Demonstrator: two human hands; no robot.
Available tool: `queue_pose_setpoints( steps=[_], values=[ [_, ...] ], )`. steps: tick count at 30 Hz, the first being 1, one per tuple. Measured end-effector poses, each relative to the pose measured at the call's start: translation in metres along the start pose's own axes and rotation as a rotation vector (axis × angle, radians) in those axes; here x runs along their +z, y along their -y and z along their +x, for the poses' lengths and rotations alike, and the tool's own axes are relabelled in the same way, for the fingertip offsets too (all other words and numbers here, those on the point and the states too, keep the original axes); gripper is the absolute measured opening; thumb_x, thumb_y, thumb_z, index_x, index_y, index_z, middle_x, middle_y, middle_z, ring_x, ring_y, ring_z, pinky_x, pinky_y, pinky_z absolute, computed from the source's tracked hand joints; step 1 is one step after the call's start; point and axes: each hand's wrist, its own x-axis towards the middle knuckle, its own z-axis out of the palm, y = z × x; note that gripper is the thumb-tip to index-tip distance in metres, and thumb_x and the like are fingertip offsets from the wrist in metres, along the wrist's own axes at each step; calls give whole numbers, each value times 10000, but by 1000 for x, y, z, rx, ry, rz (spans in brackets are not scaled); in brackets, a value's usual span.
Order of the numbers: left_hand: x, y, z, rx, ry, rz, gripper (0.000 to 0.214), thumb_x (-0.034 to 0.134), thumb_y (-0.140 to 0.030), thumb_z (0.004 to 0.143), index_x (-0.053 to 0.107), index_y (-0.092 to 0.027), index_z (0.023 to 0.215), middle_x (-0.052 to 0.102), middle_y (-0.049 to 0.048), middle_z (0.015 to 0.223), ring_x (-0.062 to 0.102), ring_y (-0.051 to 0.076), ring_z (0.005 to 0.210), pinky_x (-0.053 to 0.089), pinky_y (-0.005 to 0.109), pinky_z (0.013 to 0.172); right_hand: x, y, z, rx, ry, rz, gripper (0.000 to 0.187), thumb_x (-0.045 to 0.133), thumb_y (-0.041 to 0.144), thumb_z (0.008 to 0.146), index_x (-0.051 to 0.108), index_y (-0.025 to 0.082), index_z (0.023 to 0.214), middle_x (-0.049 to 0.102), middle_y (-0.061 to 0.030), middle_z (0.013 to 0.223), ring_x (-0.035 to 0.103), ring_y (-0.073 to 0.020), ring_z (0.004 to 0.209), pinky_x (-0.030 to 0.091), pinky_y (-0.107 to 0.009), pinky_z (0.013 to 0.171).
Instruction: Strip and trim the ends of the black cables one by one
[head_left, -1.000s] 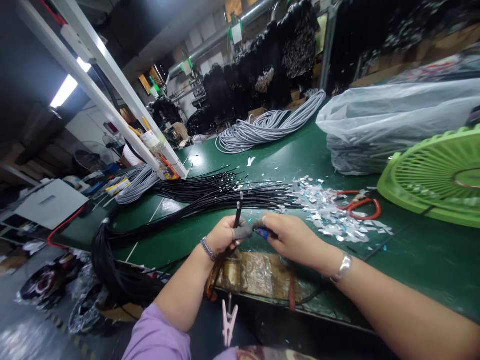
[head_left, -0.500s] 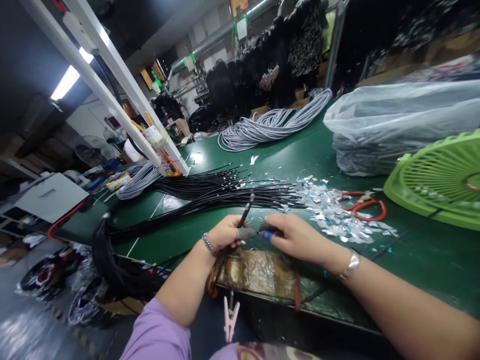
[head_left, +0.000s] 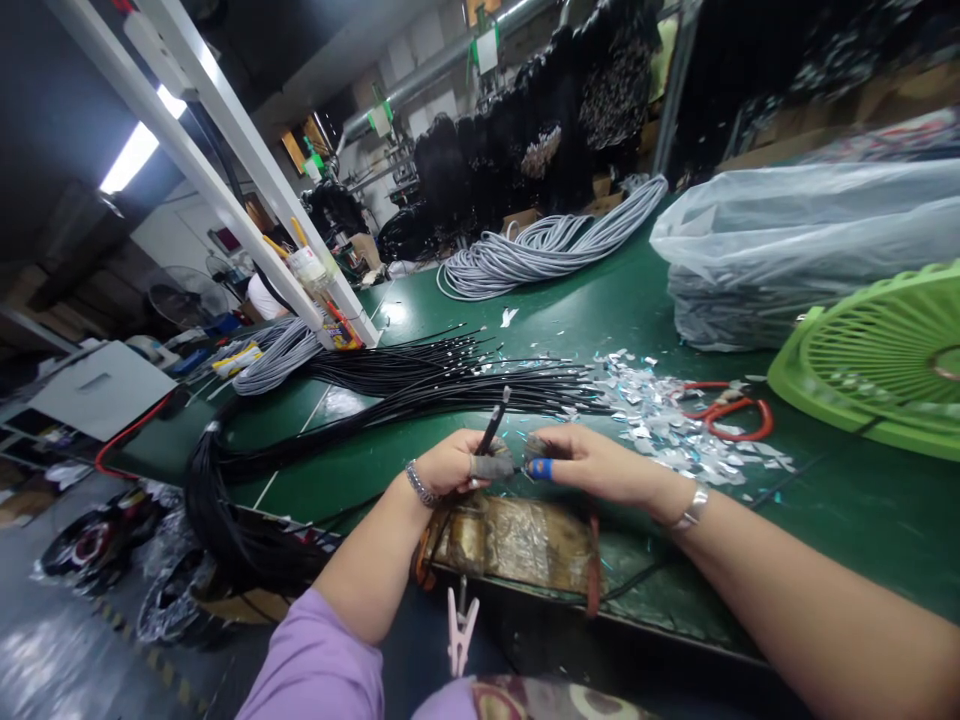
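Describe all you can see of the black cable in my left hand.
The black cable looks slim and plastic-coated, with a paler tip; whether it is one strand or more, I cannot tell. A short length sticks up from your closed left hand, leaning toward the picture's right above the green table. Its lower part is hidden, so contact with your right hand is unclear.

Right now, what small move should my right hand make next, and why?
I'd probably bring your right hand to the tip of the cable in your left hand: that tip pokes up free above the grip, and your hands are close together. Whether the right one holds something is unclear.
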Motion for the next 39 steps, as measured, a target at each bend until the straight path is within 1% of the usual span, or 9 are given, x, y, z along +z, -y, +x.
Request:
queue_pose_setpoints(
  steps=[2,7,10,13,17,23,29,36,39],
  values=[
    [-2,1,2,0,-27,-52,493,808,-534,531,544,-131,633,424,-66,395,267,18,276,115,181,294,-10,-1,1,9,-23,-47,211,690,359,628,585,190,558,515,23,567,424,-128,564,345,-260,529],
    [-13,8,2,64,-153,-231,475,827,-479,500,552,-121,647,494,-50,459,237,-1,258,88,174,280,-22,-1,1,106,-295,8,238,644,415,633,549,203,583,468,49,505,334,-87,452,251,-235,429],
    [-15,11,2,57,-154,-224,454,821,-468,516,569,-116,654,484,-54,442,240,3,260,85,172,282,-12,-2,2,87,-283,-41,284,660,458,636,551,200,589,513,35,538,415,-104,503,341,-244,478],
    [-13,11,3,61,-138,-183,445,799,-490,557,597,-112,673,408,-81,377,235,13,258,83,172,292,-1,-4,4,0,-269,-58,267,678,449,624,593,201,674,623,-8,697,561,-167,700,463,-296,656],
    [-8,6,2,63,-139,-111,478,792,-533,555,610,-113,691,373,-94,347,224,15,260,91,177,301,7,-3,4,-67,-245,-58,275,608,449,708,623,197,817,682,-55,879,604,-213,866,477,-361,819],
    [-4,4,3,30,-157,-52,505,801,-549,535,604,-112,694,379,-94,373,233,13,282,95,184,323,11,-4,3,-106,-186,-119,356,606,526,744,640,176,800,680,-57,809,592,-208,776,489,-349,744],
    [-3,6,4,14,-164,31,504,791,-553,537,600,-111,686,408,-82,397,258,19,306,120,196,340,12,-10,6,-100,-201,-205,345,577,513,765,621,171,742,627,-34,725,541,-181,696,452,-312,660],
    [4,1,3,66,-95,87,448,817,-483,520,583,-114,617,418,-78,420,303,17,365,211,184,388,16,-18,11,-85,-219,-309,360,548,522,768,523,193,623,507,17,590,439,-141,584,371,-276,558],
    [6,0,3,32,-103,111,454,810,-493,530,579,-122,654,438,-76,425,312,18,338,217,178,364,18,-19,14,-84,-251,-326,368,541,527,775,501,201,609,505,20,583,432,-139,578,364,-273,553]
  ],
)
